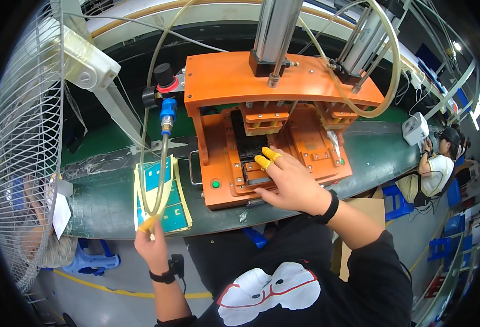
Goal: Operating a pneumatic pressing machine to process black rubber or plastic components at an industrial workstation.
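My right hand (297, 182) reaches over the front of an orange press machine (226, 79), with yellow covers on two fingertips. Its fingers are stretched out and rest at the near end of a dark, long part (245, 143) lying in the machine's left fixture; the thumb stands apart. My left hand (151, 248), also with a yellow fingertip cover, is at the lower edge of a stack of pale yellow sheets with teal patches (174, 218). Its thumb and forefinger are drawn together; what lies between them is too small to make out.
A clear air hose (162, 163) hangs in a loop over the sheets from a blue fitting (167, 111). A metal handle (192, 168) and green button (215, 184) are on the press's left side. A wire fan guard (27, 136) stands left. A person (436, 169) sits far right.
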{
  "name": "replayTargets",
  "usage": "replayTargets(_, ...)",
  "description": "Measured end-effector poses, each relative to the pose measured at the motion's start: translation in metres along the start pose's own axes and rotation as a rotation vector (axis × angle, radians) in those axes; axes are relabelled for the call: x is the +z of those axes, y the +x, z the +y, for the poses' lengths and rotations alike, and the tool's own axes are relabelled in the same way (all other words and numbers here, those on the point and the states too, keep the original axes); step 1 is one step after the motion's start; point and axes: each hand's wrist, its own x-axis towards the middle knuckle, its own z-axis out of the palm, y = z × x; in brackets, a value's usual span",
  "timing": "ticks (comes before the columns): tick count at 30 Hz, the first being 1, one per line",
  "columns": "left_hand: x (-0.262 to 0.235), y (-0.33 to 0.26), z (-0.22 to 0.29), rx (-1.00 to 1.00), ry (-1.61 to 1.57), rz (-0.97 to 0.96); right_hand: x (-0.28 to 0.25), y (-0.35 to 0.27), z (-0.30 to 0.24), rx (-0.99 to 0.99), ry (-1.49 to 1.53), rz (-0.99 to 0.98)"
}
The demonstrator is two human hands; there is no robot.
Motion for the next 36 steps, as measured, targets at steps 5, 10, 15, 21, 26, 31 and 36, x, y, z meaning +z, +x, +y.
replayTargets(5, -0.002, -0.039, 0.027, 0.037, 0.094, -0.01, -0.013, 0.009, -0.022, -0.06, -0.157, 0.027)
replayTargets(10, 0.01, -0.066, 0.038, 0.018, 0.042, 0.026, 0.034, -0.013, -0.081, -0.12, 0.344, 0.079)
replayTargets(15, 0.014, -0.08, 0.044, -0.039, 0.026, 0.09, 0.096, -0.002, -0.086, 0.102, 0.382, 0.041)
replayTargets(21, 0.012, -0.096, 0.053, 0.051, 0.118, -0.006, 0.108, -0.031, -0.09, 0.489, 0.886, -0.306)
replayTargets(26, 0.037, -0.107, 0.07, 0.328, 0.34, -0.426, 0.161, -0.032, -0.085, 0.745, 1.55, -0.427)
replayTargets(31, 0.058, -0.111, 0.07, 0.276, 0.248, -0.572, 0.167, -0.046, -0.079, 0.675, 1.675, -0.418)
replayTargets(36, 0.087, -0.094, 0.072, 0.385, 0.351, -0.276, 0.136, -0.074, -0.077, 0.514, 1.627, -0.288)
